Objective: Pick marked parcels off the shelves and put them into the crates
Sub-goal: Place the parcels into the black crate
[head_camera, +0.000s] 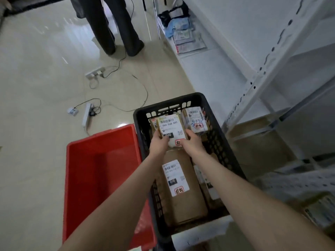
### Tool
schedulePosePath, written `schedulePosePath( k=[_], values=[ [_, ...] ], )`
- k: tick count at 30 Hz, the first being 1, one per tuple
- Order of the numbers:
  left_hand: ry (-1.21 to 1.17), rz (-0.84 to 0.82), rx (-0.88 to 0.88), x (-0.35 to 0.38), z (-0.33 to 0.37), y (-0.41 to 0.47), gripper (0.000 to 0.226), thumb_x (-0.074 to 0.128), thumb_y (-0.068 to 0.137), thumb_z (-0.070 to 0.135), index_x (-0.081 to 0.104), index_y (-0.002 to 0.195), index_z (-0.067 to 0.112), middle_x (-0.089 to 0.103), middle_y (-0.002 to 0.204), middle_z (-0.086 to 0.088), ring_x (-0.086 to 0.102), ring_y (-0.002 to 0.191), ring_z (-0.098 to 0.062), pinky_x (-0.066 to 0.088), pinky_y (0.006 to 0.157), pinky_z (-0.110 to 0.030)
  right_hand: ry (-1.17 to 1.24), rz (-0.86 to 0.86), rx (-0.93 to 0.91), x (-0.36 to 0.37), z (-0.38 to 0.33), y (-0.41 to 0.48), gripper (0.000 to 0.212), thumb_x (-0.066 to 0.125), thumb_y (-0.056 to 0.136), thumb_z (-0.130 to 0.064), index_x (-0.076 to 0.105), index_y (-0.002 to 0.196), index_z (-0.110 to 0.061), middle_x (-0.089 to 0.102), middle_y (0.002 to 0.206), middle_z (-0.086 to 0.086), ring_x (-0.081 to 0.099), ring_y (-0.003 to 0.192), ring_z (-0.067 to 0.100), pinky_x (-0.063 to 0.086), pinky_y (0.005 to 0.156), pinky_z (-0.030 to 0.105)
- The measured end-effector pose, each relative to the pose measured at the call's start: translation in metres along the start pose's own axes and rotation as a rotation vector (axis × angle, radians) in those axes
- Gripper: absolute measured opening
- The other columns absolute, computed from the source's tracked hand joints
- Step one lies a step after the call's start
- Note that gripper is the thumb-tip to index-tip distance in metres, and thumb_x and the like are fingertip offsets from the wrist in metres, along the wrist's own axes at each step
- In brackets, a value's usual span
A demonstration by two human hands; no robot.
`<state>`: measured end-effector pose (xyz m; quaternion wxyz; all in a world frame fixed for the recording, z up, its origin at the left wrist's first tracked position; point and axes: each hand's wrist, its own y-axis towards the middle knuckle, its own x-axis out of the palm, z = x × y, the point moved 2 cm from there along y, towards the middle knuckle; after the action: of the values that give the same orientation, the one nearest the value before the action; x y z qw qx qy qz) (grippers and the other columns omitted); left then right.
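Floor (36,87): glossy beige tile. A second person stands at the far end; only the legs, in dark wide trousers (116,29), are visible. One white power strip (95,72) lies just in front of the feet, with plugs inserted. A second white power strip (86,115) lies nearer, beside a small white charger block (72,111). Thin cables (146,90) loop across the floor around both strips.

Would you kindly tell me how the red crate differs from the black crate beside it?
The red crate has solid walls; the black crate has slotted, lattice walls. The black crate holds several labelled parcels; none shows in the red crate. The left hand and right hand grip a small parcel over the black crate, not the red one. Both are rectangular, open-topped and stand side by side.
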<state>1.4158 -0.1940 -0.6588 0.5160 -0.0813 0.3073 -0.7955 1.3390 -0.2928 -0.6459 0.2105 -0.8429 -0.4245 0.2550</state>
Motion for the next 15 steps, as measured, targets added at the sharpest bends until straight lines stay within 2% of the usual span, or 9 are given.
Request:
schedulePosePath(
  k=[4, 7, 11, 15],
  values=[
    [0.015, -0.001, 0.011, -0.012, 0.012, 0.041, 0.047, 0.043, 0.090, -0.002, 0.046, 0.133, 0.014, 0.063, 0.120, -0.006, 0.063, 0.103, -0.019, 0.052, 0.093, -0.043, 0.036, -0.032, -0.002, 0.023, -0.014, 0.036, 0.050, 0.050, 0.094, -0.003, 0.044, 0.141, -0.017, 0.054, 0.122, -0.005, 0.049, 0.107, 0.014, 0.044, 0.087, 0.027],
    [0.053, -0.018, 0.004, -0.019, 0.012, 0.071, 0.045, 0.041, 0.088, -0.003, 0.046, 0.131, 0.011, 0.063, 0.119, -0.010, 0.064, 0.102, -0.024, 0.054, 0.079, -0.033, 0.023, -0.058, -0.016, 0.037, -0.018, 0.055, 0.052, 0.047, 0.092, 0.001, 0.042, 0.142, -0.016, 0.055, 0.132, 0.003, 0.049, 0.110, 0.015, 0.043, 0.093, 0.030],
    [0.106, -0.051, -0.072, -0.026, 0.004, 0.089, 0.049, 0.045, 0.087, -0.006, 0.042, 0.133, 0.010, 0.062, 0.123, -0.010, 0.062, 0.110, -0.024, 0.052, 0.094, -0.038, -0.029, -0.175, 0.018, 0.046, -0.014, 0.066, 0.062, 0.044, 0.091, 0.004, 0.033, 0.148, -0.018, 0.048, 0.142, 0.005, 0.041, 0.108, 0.010, 0.036, 0.088, 0.026],
    [0.199, -0.068, -0.076, -0.031, 0.004, 0.086, 0.048, 0.044, 0.088, -0.006, 0.039, 0.132, 0.010, 0.060, 0.124, -0.009, 0.059, 0.109, -0.022, 0.048, 0.079, -0.026, -0.014, -0.201, 0.038, 0.047, -0.007, 0.065, 0.072, 0.047, 0.090, 0.004, 0.022, 0.153, -0.021, 0.045, 0.145, 0.004, 0.044, 0.121, 0.016, 0.036, 0.092, 0.027]
  ],
)
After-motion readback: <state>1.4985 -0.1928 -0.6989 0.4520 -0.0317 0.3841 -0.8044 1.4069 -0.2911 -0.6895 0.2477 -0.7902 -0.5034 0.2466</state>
